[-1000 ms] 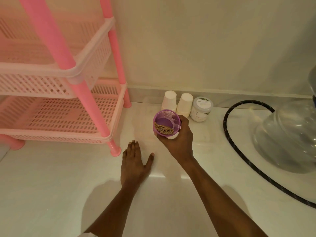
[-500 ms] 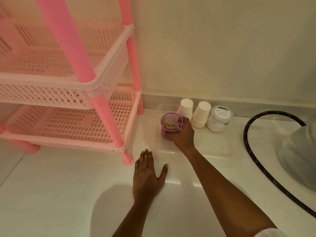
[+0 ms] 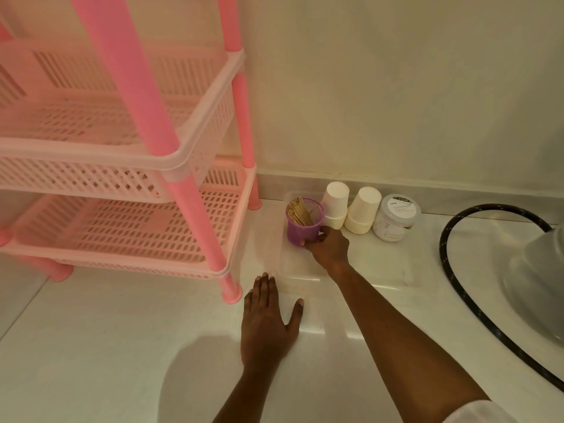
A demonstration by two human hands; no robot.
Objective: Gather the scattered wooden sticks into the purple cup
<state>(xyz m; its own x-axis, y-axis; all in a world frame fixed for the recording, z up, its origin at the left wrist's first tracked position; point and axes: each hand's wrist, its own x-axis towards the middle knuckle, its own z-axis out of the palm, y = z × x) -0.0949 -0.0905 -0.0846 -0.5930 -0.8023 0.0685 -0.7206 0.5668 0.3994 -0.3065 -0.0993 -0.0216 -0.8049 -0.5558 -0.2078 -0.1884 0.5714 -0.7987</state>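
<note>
In the head view the right hand (image 3: 329, 250) grips with curled fingers the lower side of the purple cup (image 3: 302, 229), which stands upright on the white surface (image 3: 122, 346) with the wooden sticks (image 3: 300, 210) inside, and the left hand (image 3: 268, 323) lies flat there, fingers straight, holding nothing.

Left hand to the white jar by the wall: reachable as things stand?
Probably not cleanly. The left hand lies flat on the surface; the right hand grips the purple cup, and its forearm runs diagonally between the left hand and the jar. It would have to cross over that arm.
</note>
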